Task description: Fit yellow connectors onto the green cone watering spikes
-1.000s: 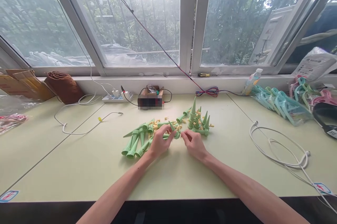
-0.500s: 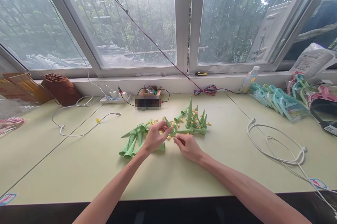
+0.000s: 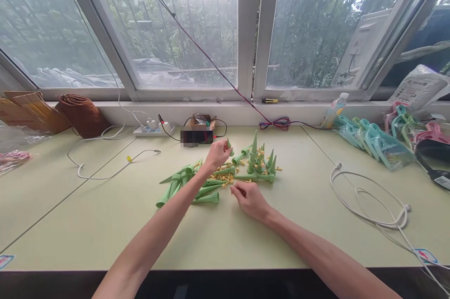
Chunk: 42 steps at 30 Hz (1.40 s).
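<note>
My left hand (image 3: 218, 153) is raised over the far side of the pile, fingers closed on a green plastic watering spike (image 3: 229, 145). Only part of that spike shows past the fingers. Lower and nearer me, my right hand (image 3: 251, 199) hovers close to the table with thumb and fingertips pinched; what they hold, if anything, I cannot make out. Between and left of the hands lie several loose green spikes (image 3: 207, 198) mixed with small yellow valves (image 3: 230, 178). Right of the pile, several spikes (image 3: 253, 151) stand upright, some with yellow valves attached.
Behind the pile sit a small box (image 3: 200, 123) with a partly blurred black device and a white power strip (image 3: 151, 130). A white cable (image 3: 369, 217) lies coiled at right. Teal plastic hangers (image 3: 383, 142) and a bottle (image 3: 335, 110) stand far right; a brown pouch (image 3: 82, 114) far left.
My left hand has moved away from me and slightly right with the green spike, apart from my right hand. My right hand has stayed almost in place, still pinched.
</note>
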Available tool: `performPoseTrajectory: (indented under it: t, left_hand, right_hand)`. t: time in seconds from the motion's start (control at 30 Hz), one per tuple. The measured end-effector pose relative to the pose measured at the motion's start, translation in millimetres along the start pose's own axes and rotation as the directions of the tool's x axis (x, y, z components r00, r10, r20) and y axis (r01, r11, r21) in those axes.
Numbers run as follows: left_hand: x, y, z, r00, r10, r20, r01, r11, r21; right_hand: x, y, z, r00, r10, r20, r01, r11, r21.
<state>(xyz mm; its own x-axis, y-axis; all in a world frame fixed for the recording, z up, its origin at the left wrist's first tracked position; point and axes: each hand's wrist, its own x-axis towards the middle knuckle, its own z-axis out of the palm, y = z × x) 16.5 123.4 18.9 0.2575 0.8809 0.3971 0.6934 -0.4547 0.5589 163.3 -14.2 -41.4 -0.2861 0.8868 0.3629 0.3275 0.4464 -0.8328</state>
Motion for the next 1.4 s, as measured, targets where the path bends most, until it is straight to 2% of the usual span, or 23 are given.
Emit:
performPoseTrajectory:
  t: [0.2, 0.4, 0.53, 0.7, 0.83, 0.9, 1.07, 1.23, 1.4]
  left_hand:
    - [3, -13, 17.0, 0.996, -0.004, 0.093, -0.003, 0.997, 0.078]
    - [-6, -11, 18.6, 0.987, -0.005, 0.161, -0.013, 0.994, 0.112]
    - [-10, -8, 6.1, 0.982, -0.01, 0.187, -0.011, 0.994, 0.112]
    - [-34, -4, -20.3, 0.992, 0.01, 0.129, -0.025, 0.993, 0.117]
    - [-64, -3, -28.2, 0.984, 0.133, 0.121, -0.151, 0.977, 0.148]
    - [-75, -4, -26.7, 0.983, 0.141, 0.118, -0.165, 0.96, 0.227]
    - [-86, -7, -20.0, 0.962, 0.173, 0.209, -0.243, 0.892, 0.381]
    - [-89, -14, -13.1, 0.957, 0.2, 0.211, -0.268, 0.888, 0.374]
    - [-91, -19, -6.5, 0.959, 0.214, 0.187, -0.27, 0.892, 0.364]
  right_hand:
    - [0, -1, -1, 1.0, 0.011, 0.011, -0.011, 1.0, -0.002]
    - [-3, -4, -1, 0.999, 0.009, 0.032, -0.009, 1.0, -0.002]
    - [-3, -4, -2, 0.999, 0.018, 0.031, -0.018, 1.0, -0.004]
    - [-5, -4, -2, 0.999, 0.022, 0.033, -0.022, 1.0, -0.008]
    - [-7, -3, -2, 0.999, 0.024, 0.032, -0.023, 1.0, -0.017]
    - [-7, -3, -2, 0.999, 0.03, 0.035, -0.029, 0.999, -0.017]
    - [-9, -5, -3, 0.998, 0.047, 0.045, -0.045, 0.998, -0.042]
    - [-13, -6, -2, 0.996, 0.03, 0.08, -0.016, 0.985, -0.17]
    - [-16, -6, 1, 0.987, -0.048, 0.156, 0.097, 0.94, -0.328]
